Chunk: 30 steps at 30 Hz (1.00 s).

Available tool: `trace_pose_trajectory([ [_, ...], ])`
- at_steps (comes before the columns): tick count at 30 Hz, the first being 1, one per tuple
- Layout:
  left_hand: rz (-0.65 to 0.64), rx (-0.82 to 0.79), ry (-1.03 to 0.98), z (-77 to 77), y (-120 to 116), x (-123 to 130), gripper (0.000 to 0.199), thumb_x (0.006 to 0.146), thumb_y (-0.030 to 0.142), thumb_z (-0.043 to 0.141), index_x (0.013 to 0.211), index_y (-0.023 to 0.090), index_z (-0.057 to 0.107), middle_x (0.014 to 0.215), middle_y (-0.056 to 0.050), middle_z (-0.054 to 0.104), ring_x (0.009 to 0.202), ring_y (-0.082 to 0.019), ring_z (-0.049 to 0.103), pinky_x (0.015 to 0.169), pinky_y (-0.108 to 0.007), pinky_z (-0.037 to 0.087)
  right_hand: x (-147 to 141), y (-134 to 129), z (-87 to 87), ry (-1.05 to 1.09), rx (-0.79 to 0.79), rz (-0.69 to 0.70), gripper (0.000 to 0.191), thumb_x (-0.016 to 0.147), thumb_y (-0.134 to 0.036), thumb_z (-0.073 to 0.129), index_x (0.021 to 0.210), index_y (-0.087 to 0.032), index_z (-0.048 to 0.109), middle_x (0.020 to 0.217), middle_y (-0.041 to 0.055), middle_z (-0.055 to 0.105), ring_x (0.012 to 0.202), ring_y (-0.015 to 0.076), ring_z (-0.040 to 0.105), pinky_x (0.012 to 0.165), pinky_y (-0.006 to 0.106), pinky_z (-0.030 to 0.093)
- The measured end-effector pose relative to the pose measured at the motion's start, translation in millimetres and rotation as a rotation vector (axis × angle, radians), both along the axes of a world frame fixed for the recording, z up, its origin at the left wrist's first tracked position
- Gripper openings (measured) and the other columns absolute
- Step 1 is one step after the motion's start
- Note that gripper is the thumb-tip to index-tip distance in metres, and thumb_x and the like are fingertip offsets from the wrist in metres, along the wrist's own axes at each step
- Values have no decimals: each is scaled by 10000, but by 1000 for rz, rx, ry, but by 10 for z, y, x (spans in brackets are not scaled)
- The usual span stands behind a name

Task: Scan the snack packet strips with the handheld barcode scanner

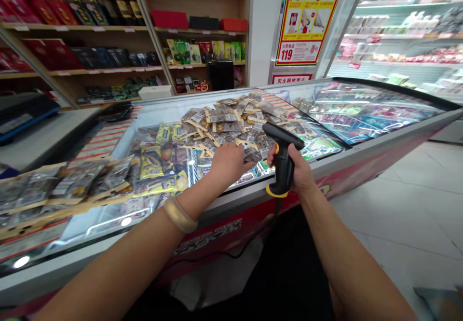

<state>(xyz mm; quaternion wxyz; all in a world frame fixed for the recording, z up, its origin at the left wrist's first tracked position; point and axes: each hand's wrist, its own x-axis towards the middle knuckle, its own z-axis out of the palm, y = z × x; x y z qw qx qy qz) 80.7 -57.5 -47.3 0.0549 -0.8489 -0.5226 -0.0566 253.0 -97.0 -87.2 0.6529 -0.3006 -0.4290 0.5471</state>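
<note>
A black barcode scanner with yellow trim (282, 166) is upright in my right hand (302, 169), its head pointing up and to the left. My left hand (229, 161), with a gold bangle (180, 215) on the wrist, is closed at the near edge of a heap of small clear packets (227, 118). A dark packet (252, 154) lies right at its fingertips; whether they grip it is hard to tell. The heap rests on the glass top of a chest freezer (325, 166). More packets (75, 183) lie in overlapping rows at the left.
The scanner's black cable (231, 254) hangs below the freezer edge. A dark device (27, 113) sits on a counter at the left. Shelves of boxes and bottles (104, 28) stand behind, with a lit display fridge (401, 36) at the back right.
</note>
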Motion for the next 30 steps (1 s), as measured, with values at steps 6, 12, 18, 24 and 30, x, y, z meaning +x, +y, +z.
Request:
trace_pose_trajectory([
  [6, 107, -188, -294, -66, -20, -135, 519, 683, 570, 745, 1002, 174, 643, 932, -78, 699, 833, -258, 650, 669, -321, 469, 0, -16, 8, -27, 4, 12, 501, 728, -664, 672, 804, -169, 645, 713, 28, 583, 630, 157, 570, 624, 316, 505],
  [12, -125, -425, -624, -105, -53, -419, 320, 701, 500, 687, 740, 204, 572, 710, 16, 600, 707, -184, 580, 636, -296, 456, -6, -26, 11, -56, 3, 2, 478, 739, -654, 667, 814, -183, 634, 765, 39, 587, 664, 171, 575, 651, 337, 510],
  [18, -49, -404, -951, -161, -72, -546, 288, 787, 441, 617, 930, 204, 540, 852, -17, 665, 771, -204, 668, 702, -347, 544, -44, -64, 20, -62, 3, 39, 484, 724, -662, 680, 796, -185, 652, 720, 37, 597, 633, 169, 551, 634, 331, 495],
  [24, 68, -98, -875, -276, -126, -495, 226, 835, 369, 570, 992, 217, 513, 877, -25, 666, 824, -214, 656, 763, -356, 520, -40, -101, 6, -191, 52, 184, 413, 814, -599, 639, 811, -186, 650, 794, 55, 628, 712, 190, 596, 693, 339, 504],
  [30, 63, -45, -785, -314, -170, -467, 301, 860, 374, 537, 1100, 195, 561, 868, -61, 685, 852, -253, 662, 777, -354, 497, -26, -110, 24, -264, 50, 245, 454, 793, -632, 642, 805, -179, 664, 750, 59, 637, 723, 205, 596, 699, 345, 502],
])
